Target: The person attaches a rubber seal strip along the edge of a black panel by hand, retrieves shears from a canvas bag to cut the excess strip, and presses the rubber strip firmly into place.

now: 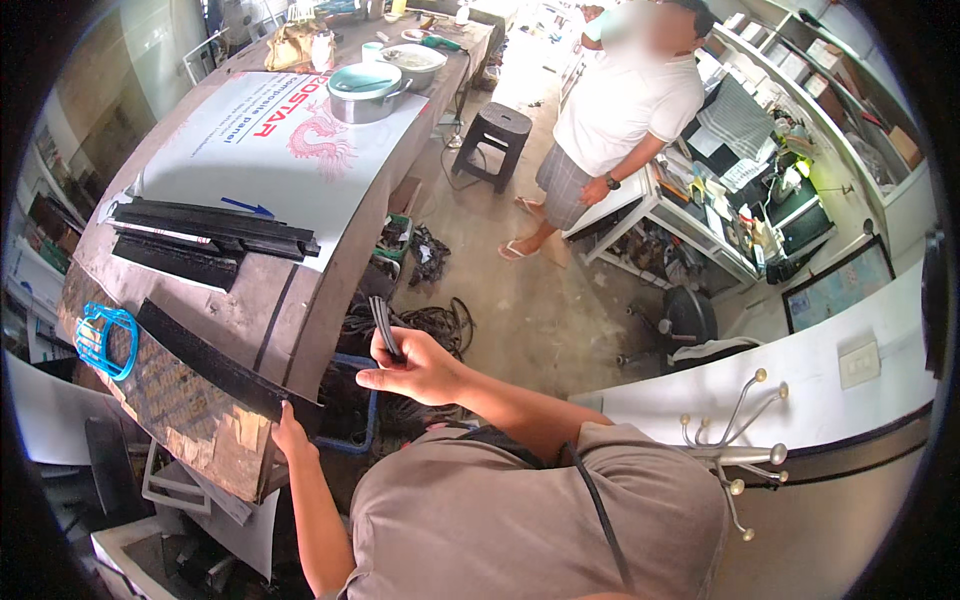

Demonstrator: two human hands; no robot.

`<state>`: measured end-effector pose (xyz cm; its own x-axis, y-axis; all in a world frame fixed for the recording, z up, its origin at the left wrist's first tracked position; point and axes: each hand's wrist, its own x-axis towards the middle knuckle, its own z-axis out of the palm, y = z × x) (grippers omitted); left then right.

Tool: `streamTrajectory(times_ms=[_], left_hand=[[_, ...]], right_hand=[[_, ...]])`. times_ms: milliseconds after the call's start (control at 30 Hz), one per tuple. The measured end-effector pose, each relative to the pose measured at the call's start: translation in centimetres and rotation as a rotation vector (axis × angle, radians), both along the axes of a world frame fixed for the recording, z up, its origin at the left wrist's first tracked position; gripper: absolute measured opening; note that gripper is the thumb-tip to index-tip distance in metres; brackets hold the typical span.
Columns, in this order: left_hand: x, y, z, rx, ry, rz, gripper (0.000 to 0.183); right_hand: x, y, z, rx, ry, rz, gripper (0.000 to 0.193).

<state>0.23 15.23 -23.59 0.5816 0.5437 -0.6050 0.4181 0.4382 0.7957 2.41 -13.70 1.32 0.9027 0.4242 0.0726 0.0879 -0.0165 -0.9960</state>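
My left hand [291, 432] closes on the near end of a long black strip [205, 362], which lies slanting over the table's near corner. Out past the table edge, my right hand [418, 368] is raised, its fingers wrapped round a slim dark tool with grey edges [381, 318]; its exact kind does not show. Further up the table is a stack of black strips [215, 230], partly on a white printed sheet [215, 135]. A blue plastic basket-like holder [106, 342] stands left of the long strip.
The wooden table [335, 230] has a pot with a pale green lid [364, 82] at its far end. A black stool [493, 145] and a standing person [625, 110] are beyond. A blue crate [372, 410] and coiled black cords [455, 325] lie below; a coat rack [740, 453] is to the right.
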Motion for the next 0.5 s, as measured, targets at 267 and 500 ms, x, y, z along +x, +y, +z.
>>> streamTrajectory(times_ms=[267, 500], left_hand=[[-14.2, 4.9, 5.2, 0.069, 0.104, -0.029, 0.055], [-20.9, 4.3, 3.2, 0.342, 0.185, 0.081, 0.056]], right_hand=[[0.6, 2.3, 0.4, -0.086, 0.222, -0.078, 0.026], [1.9, 2.8, -4.5, -0.017, 0.254, 0.111, 0.031]])
